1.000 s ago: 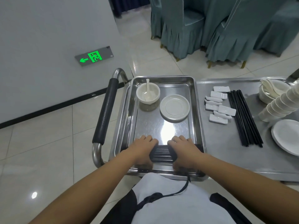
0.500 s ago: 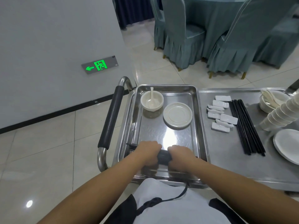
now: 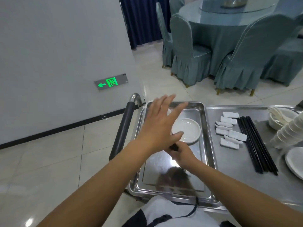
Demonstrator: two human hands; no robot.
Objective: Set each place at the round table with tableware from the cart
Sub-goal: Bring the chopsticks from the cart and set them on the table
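The round table (image 3: 229,25), draped in teal cloth with covered chairs (image 3: 191,63) around it, stands well apart from the steel cart (image 3: 246,161), beyond its far edge. A steel tray (image 3: 208,145) fills the cart's left end, beside the black push handle (image 3: 123,128). On the cart's right side lie a row of black chopsticks (image 3: 257,145), with white chopstick rests (image 3: 229,130) just to their left; toward the right edge are a tilted stack of white cups (image 3: 288,130), a bowl of spoons (image 3: 278,115) at the far right corner and a white plate (image 3: 295,161). A small white plate (image 3: 188,131) sits in the tray's far half. The left hand (image 3: 160,122) is spread flat, fingers straight, above the tray's far left part, gripping nothing. The right hand (image 3: 182,153), over the tray's middle, is clenched round a dark item (image 3: 173,147), blurred and mostly hidden.
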